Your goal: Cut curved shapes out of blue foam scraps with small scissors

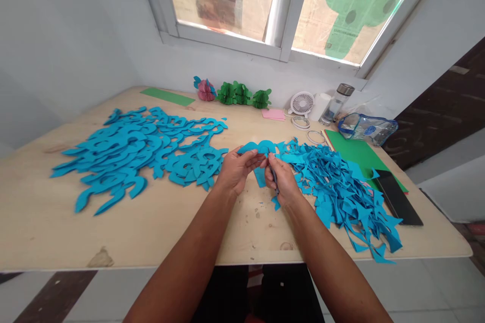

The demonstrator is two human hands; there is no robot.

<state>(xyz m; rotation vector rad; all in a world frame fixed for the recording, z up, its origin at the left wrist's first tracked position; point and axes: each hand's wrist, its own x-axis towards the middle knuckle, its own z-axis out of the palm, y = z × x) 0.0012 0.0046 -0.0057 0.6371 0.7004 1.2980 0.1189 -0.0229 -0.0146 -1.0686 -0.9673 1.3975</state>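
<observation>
My left hand (237,167) is closed on a blue paper piece (267,147) with a wavy, scalloped upper edge. Fingers of my right hand (282,176) are wrapped round dark scissors (274,180), mostly hidden in the grip, their tip end at the paper. Below the hands hangs or lies a flat blue paper bit (260,177); I cannot tell whether it is attached. To the left spreads a heap of curved blue paper cutouts (125,146). On the right, close to my right hand, lies a pile of pointed blue paper scraps (337,176).
Along the wooden table's (170,232) back stand green paper honeycomb shapes (235,94), a pink one (205,90), a small fan (302,104), a bottle (336,104) and a clear pouch (367,128). A black tablet-like slab (399,199) and green sheets (364,154) lie right.
</observation>
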